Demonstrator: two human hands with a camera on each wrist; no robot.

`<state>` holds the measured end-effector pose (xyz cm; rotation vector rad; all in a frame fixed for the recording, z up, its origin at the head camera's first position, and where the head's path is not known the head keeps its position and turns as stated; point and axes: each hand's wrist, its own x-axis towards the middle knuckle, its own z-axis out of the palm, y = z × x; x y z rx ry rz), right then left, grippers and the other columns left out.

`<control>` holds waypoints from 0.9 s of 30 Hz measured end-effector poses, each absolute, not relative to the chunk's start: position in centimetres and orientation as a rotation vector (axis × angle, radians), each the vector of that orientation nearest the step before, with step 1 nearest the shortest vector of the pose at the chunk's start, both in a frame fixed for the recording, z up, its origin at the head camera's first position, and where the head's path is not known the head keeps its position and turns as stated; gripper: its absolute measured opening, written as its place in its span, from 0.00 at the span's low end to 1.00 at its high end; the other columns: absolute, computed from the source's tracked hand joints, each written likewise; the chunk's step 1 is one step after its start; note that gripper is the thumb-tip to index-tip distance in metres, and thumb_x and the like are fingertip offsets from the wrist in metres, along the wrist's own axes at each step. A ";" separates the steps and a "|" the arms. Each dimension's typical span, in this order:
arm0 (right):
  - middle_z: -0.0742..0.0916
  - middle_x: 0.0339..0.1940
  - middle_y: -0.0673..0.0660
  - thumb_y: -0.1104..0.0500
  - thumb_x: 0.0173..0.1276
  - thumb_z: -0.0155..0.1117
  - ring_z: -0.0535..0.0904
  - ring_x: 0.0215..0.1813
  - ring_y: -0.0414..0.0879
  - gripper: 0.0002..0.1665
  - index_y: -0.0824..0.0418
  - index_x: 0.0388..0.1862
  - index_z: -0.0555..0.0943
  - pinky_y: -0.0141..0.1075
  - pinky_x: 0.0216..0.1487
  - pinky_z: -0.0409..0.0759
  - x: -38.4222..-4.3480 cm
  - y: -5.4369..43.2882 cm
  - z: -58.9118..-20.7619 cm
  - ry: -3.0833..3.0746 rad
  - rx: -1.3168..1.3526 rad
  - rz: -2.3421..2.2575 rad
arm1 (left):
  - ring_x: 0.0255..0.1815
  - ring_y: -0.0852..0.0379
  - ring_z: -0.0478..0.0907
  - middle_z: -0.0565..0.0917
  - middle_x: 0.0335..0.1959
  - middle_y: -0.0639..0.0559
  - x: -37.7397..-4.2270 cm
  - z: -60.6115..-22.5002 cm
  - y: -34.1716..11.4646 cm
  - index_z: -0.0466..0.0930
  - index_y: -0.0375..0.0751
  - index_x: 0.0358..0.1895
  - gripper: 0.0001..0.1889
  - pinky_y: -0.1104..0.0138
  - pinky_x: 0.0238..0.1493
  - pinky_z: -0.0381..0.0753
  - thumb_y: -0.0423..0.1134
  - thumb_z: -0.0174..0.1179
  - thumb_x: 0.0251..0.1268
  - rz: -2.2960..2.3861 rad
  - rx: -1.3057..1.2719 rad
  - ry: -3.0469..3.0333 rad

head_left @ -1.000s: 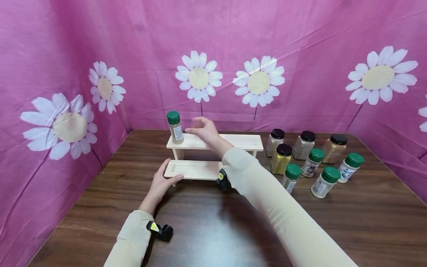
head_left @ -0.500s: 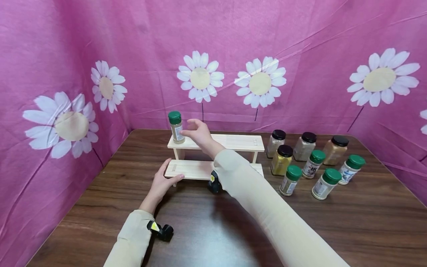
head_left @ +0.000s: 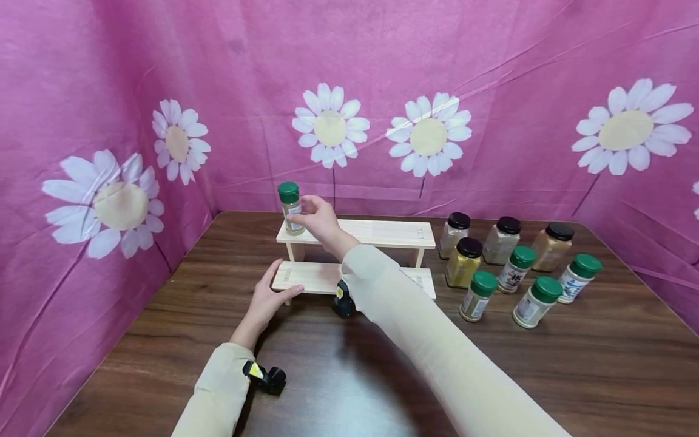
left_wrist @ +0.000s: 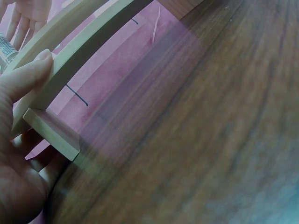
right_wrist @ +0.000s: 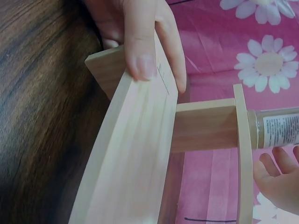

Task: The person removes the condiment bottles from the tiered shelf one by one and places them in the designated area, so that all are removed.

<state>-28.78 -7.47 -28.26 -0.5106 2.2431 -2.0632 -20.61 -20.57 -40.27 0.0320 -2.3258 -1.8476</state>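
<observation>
A two-tier wooden shelf [head_left: 314,277] stands on the table. My left hand [head_left: 263,305] grips the left end of its lower tier, thumb on the top face; the left wrist view shows the thumb [left_wrist: 35,74] over the board. At the left end of the upper tier stands a green-capped spice jar [head_left: 293,209], upright. Beside it is my right hand [head_left: 322,223], thumb against the label side. In the right wrist view its loosely bent fingers [right_wrist: 275,170] lie close to the jar's side [right_wrist: 280,129], not wrapped round it.
Right of the shelf stand several spice jars, among them a yellow black-lidded jar [head_left: 463,267] and a white green-capped jar [head_left: 532,306]. A pink flowered curtain [head_left: 246,121] hangs behind the brown wooden table [head_left: 382,388].
My right hand has moved left along the upper tier, from a gap beside the jar to touching it. The left hand stays on the shelf. The view has shifted slightly.
</observation>
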 end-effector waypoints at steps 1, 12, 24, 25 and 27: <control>0.78 0.46 0.62 0.68 0.51 0.64 0.74 0.47 0.49 0.27 0.67 0.52 0.70 0.35 0.47 0.70 -28.8 -7.6 -28.3 2.244 -0.505 -2.067 | 0.50 0.51 0.62 0.65 0.56 0.40 -20.6 -40.2 -20.5 0.54 0.39 0.63 0.42 0.62 0.50 0.60 0.34 0.67 0.42 -1.844 0.031 -2.328; 0.81 0.41 0.58 0.68 0.49 0.66 0.75 0.43 0.46 0.23 0.64 0.46 0.74 0.35 0.45 0.70 -28.9 -8.6 -28.3 2.252 -0.409 -2.110 | 0.53 0.50 0.61 0.63 0.57 0.39 -20.6 -40.0 -20.5 0.54 0.39 0.64 0.42 0.61 0.53 0.57 0.35 0.67 0.42 -1.824 0.045 -2.351; 0.82 0.37 0.59 0.69 0.48 0.66 0.76 0.41 0.46 0.20 0.64 0.43 0.77 0.35 0.44 0.71 -28.7 -8.8 -28.2 2.313 -0.344 -2.128 | 0.54 0.50 0.60 0.63 0.58 0.40 -20.6 -40.0 -20.6 0.54 0.39 0.63 0.42 0.61 0.54 0.56 0.36 0.67 0.42 -1.816 0.042 -2.353; 0.82 0.37 0.59 0.69 0.48 0.66 0.76 0.41 0.47 0.20 0.64 0.43 0.77 0.35 0.43 0.71 -28.7 -8.7 -28.2 2.305 -0.344 -2.135 | 0.54 0.50 0.60 0.63 0.58 0.40 -20.6 -40.0 -20.6 0.54 0.39 0.63 0.42 0.61 0.54 0.56 0.36 0.67 0.42 -1.819 0.040 -2.350; 0.82 0.36 0.59 0.69 0.48 0.66 0.76 0.40 0.47 0.20 0.64 0.43 0.77 0.36 0.43 0.71 -28.5 -8.6 -28.2 2.298 -0.340 -2.136 | 0.53 0.51 0.60 0.63 0.57 0.40 -20.6 -40.1 -20.5 0.54 0.39 0.63 0.42 0.61 0.54 0.56 0.35 0.67 0.42 -1.823 0.036 -2.345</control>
